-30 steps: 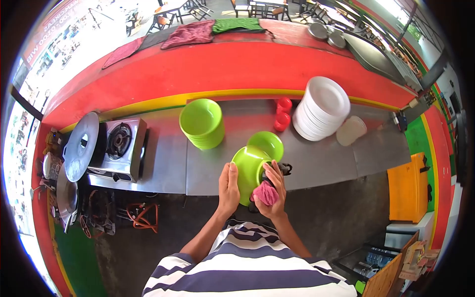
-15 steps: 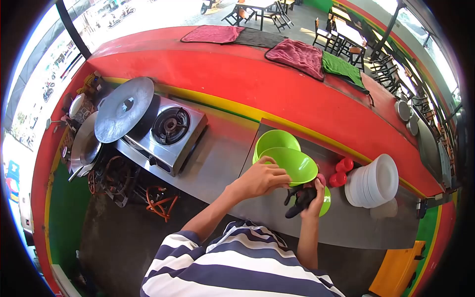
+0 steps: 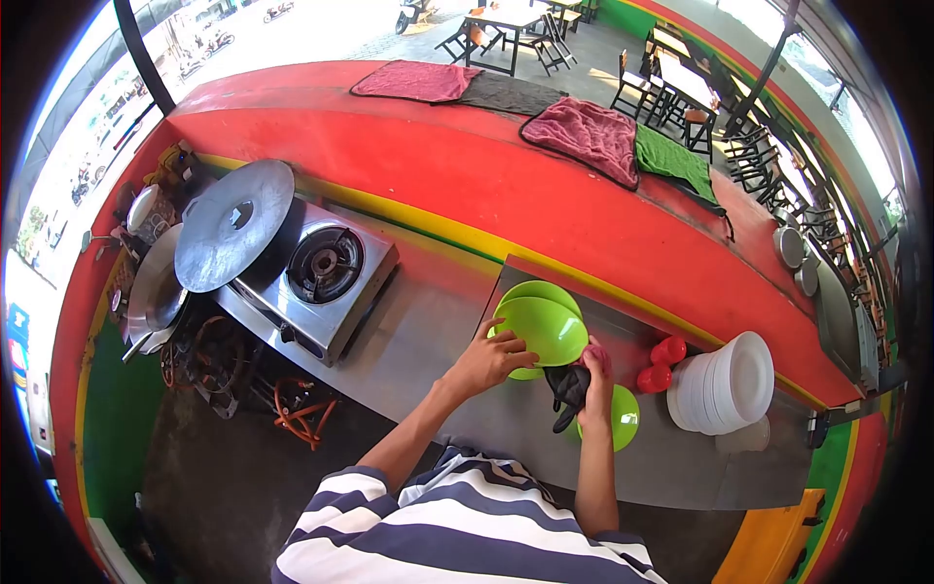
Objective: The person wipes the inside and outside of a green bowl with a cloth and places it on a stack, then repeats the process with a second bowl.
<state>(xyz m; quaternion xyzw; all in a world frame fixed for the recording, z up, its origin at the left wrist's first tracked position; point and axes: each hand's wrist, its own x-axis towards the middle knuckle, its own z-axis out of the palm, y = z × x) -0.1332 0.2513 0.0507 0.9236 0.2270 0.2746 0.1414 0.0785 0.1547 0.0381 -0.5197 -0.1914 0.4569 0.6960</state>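
A bright green bowl is tilted toward me above the counter, held between both hands. My left hand grips its left rim, fingers curled over the edge. At the right side of the bowl, my right hand is closed around a black and pink cloth, which is bunched against the rim. Directly behind the held bowl stand other green bowls, partly covered by it. Another green bowl rests on the counter just right of my right hand, which partly hides it.
White bowls are stacked on their side at the right, near two red containers. To the left stand a gas stove, a large metal wok lid and a wok. Cloths lie along the red ledge.
Both hands and the held bowl have moved left, now more in front of the other green bowls. The bowl on the counter at right shows more. The camera view has shifted slightly.
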